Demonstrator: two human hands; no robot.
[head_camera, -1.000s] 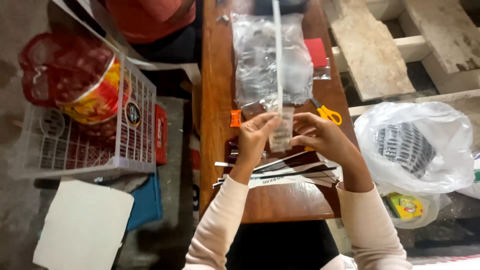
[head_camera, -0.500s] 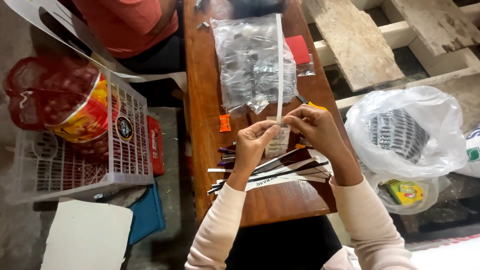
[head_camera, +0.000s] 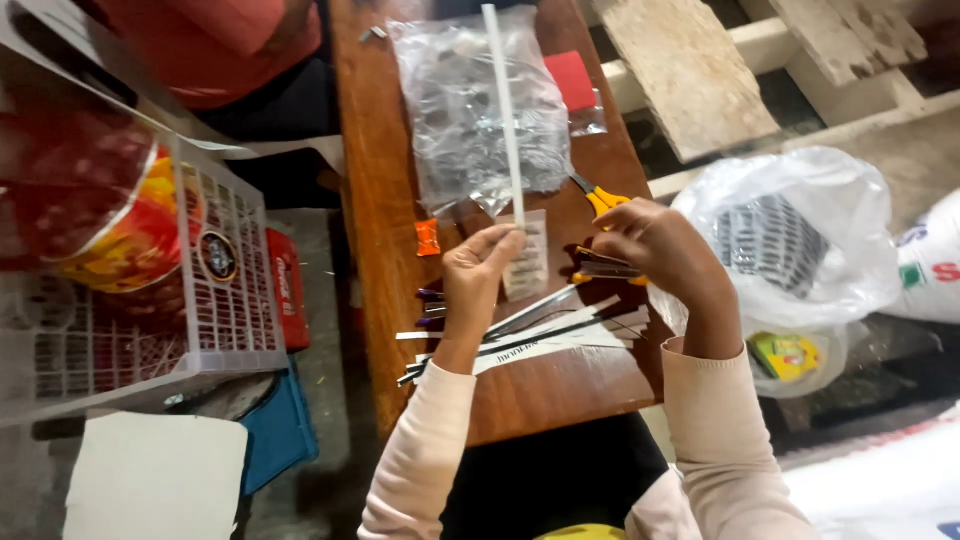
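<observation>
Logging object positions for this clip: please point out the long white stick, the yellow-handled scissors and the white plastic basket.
long white stick (head_camera: 503, 100), head view, on its shaft above the left hand.
yellow-handled scissors (head_camera: 603, 200), head view, on the yellow handle.
white plastic basket (head_camera: 235, 270), head view, on its slatted side wall.

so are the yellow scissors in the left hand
No, the yellow scissors lie on the wooden table beyond the right hand; the left hand pinches a small clear packet.

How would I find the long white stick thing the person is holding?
Look at the narrow brown wooden table in the middle, then at the left hand raised above it. The long white stick rises from those fingers, up across the crinkly clear plastic bag. It is the only tall, thin, plain white rod; the strips lying flat near the hands are shorter and mostly darker.
</observation>
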